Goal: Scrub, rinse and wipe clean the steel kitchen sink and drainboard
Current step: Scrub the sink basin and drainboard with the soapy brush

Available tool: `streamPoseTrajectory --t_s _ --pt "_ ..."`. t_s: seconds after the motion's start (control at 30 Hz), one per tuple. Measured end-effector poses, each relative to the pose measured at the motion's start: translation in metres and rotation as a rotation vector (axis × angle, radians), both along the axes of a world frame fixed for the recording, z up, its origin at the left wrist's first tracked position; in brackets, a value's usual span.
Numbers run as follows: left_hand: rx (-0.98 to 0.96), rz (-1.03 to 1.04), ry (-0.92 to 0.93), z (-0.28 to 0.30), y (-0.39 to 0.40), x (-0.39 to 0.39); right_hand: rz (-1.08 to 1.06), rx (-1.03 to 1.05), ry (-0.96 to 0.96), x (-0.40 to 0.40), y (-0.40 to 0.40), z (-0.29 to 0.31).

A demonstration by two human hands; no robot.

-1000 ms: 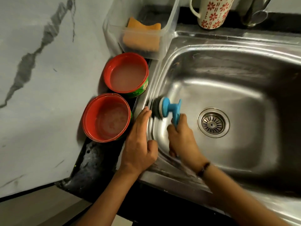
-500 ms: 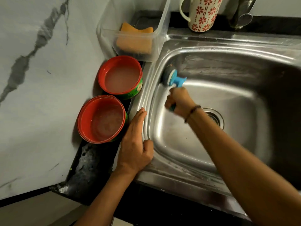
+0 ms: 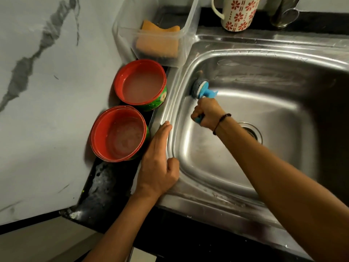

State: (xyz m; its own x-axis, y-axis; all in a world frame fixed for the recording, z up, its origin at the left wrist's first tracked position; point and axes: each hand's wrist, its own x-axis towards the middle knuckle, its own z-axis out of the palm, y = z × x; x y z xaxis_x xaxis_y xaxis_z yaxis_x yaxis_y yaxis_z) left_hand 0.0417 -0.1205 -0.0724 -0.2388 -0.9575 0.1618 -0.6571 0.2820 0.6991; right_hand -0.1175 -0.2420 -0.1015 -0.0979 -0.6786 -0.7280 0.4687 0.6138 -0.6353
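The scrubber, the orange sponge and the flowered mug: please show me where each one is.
scrubber (image 3: 200, 89): head view, on its white and blue head.
orange sponge (image 3: 157, 44): head view, on its broad face behind the tub wall.
flowered mug (image 3: 238, 14): head view, on its patterned side.

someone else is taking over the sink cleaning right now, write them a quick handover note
Right hand: grip on the blue-handled scrubber, its pad pressed to the sink basin's far-left wall.
Left hand: open, resting flat on the sink's left rim.
Beside the rim: two red bowls holding cloudy water; an orange sponge in the clear tub.
Done: scrubbing under way.
Left: remaining scrubbing, rinse, wipe.
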Motion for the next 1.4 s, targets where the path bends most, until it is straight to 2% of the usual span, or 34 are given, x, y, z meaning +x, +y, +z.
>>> streamPoseTrajectory --t_s 0.17,0.27,0.43,0.67,0.73,0.83,1.07,1.13,1.23,1.4 --pt "0.006 0.006 0.007 0.001 0.0 0.0 0.336 0.093 -0.082 0.016 0.107 0.004" --pt "0.026 0.013 0.011 0.003 0.001 0.0 0.473 0.092 -0.01 -0.001 0.12 0.018" --pt "0.04 0.038 0.003 0.008 0.003 -0.001 0.575 -0.126 0.354 -0.012 0.117 0.068" --pt "0.088 0.049 0.013 0.013 0.004 -0.005 0.696 -0.702 1.164 0.017 0.117 0.137" --pt "0.078 0.055 0.031 0.014 0.001 -0.005 0.669 -0.809 1.297 0.033 0.096 0.142" --pt "0.082 0.044 0.027 0.017 -0.003 -0.004 0.699 -0.788 1.364 0.062 0.052 0.141" --pt "0.055 -0.063 -0.143 0.019 -0.006 0.0 1.026 -0.614 1.462 0.085 0.01 0.129" --pt "0.033 -0.093 -0.201 0.019 -0.005 0.001 1.024 -0.613 1.429 0.084 0.012 0.129" --pt "0.0 -0.132 -0.264 0.018 -0.005 0.001 0.914 -0.662 1.377 0.081 0.015 0.129" --pt "-0.031 -0.179 -0.295 0.022 -0.012 -0.004 0.932 -0.723 1.437 0.076 0.026 0.128"
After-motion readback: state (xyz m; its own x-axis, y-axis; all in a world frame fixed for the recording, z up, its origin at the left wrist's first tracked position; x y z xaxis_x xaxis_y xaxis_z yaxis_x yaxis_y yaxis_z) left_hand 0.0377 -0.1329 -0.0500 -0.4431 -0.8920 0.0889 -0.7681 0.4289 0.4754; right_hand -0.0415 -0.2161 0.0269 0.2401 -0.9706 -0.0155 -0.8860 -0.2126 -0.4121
